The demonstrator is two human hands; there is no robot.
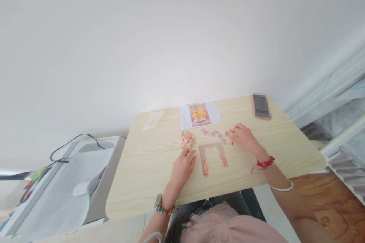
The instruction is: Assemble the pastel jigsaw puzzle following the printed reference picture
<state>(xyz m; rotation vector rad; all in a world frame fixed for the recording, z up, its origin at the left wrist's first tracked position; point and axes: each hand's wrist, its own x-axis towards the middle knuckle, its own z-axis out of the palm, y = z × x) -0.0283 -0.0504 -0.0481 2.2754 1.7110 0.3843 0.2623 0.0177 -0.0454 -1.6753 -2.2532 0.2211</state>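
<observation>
Landmark: the part-built pink-and-yellow jigsaw frame (213, 156), flat on the pale wooden table (137, 182).

- Left hand (182, 169): just left of the frame, palm down, fingers relaxed, holding nothing.
- Right hand (243, 138): just beyond the frame's right corner, fingertips pinched on a loose row of small pink jigsaw pieces (212, 133). Judged best: press each piece flat, matching edge colours.
- Small heap of multicoloured pieces (187, 139): beyond-left of the frame.
- Printed reference picture on white paper (199, 115): farther back.
- Dark phone (261, 106): far right, clear of the work.
</observation>
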